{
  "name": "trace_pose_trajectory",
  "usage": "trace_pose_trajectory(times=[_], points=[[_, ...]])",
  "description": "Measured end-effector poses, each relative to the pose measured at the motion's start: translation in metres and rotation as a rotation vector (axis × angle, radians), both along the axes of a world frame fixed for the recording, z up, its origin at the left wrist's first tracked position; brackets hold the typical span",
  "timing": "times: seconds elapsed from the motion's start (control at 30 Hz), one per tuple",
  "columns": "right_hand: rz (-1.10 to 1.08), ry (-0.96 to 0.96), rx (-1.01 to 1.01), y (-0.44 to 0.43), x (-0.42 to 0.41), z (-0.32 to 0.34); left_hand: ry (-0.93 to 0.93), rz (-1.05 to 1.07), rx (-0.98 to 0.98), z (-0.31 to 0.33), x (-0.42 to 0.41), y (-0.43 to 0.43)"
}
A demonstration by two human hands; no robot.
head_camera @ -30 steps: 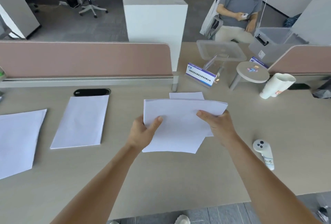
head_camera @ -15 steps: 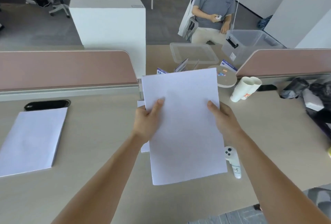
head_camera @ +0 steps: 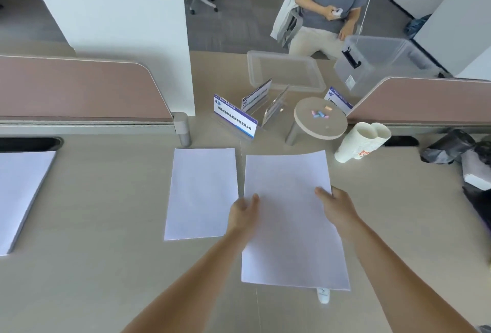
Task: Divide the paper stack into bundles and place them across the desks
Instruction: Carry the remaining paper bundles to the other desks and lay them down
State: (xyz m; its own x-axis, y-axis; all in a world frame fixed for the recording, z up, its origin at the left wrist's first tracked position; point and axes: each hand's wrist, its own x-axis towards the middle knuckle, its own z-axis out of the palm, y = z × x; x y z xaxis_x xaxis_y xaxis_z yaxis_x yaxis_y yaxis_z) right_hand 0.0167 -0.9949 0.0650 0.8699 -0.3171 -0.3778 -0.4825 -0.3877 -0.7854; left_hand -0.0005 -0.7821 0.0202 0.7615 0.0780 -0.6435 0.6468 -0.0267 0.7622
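Note:
I hold a white paper bundle (head_camera: 289, 215) lengthwise above the beige desk (head_camera: 106, 266). My left hand (head_camera: 243, 214) grips its left edge with the thumb on top. On the right edge, my right hand (head_camera: 336, 209) grips it the same way. To the left of it, a second paper bundle (head_camera: 202, 191) lies flat on the desk. A third paper bundle (head_camera: 18, 194) lies at the far left edge of the view.
Behind the papers stand blue-and-white name signs (head_camera: 235, 120), a small round stand (head_camera: 320, 120) and stacked paper cups (head_camera: 358, 144). Black bags (head_camera: 457, 151) lie at right. A white controller (head_camera: 322, 296) peeks out under the held bundle. A seated person (head_camera: 329, 5) is beyond the desk.
The held bundle has shifted to the right, uncovering the bundle lying on the desk beside it. The view has swung right and dipped downward.

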Motion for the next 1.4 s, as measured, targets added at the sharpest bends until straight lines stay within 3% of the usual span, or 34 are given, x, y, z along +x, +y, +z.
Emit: trace_pose_trajectory(times=[0.2,0.5,0.7,1.0,1.27,1.4], points=[[0.031,0.133,0.056,-0.032,0.057,-0.028,0.047,-0.072,0.315,-0.015,0.046,-0.038],[0.075,0.269,0.034,-0.049,0.137,-0.086,0.113,-0.070,0.512,-0.057,0.113,-0.067],[0.091,0.269,0.021,-0.045,0.159,-0.128,0.191,-0.062,0.539,-0.083,0.126,-0.077],[0.121,0.275,-0.111,-0.047,0.157,-0.135,0.141,-0.071,0.510,-0.082,0.119,-0.090],[0.262,0.405,-0.223,-0.051,0.160,-0.139,0.228,0.017,0.449,-0.079,0.126,-0.086],[0.265,0.455,-0.200,-0.060,0.162,-0.145,0.321,0.000,0.532,-0.079,0.132,-0.086]])
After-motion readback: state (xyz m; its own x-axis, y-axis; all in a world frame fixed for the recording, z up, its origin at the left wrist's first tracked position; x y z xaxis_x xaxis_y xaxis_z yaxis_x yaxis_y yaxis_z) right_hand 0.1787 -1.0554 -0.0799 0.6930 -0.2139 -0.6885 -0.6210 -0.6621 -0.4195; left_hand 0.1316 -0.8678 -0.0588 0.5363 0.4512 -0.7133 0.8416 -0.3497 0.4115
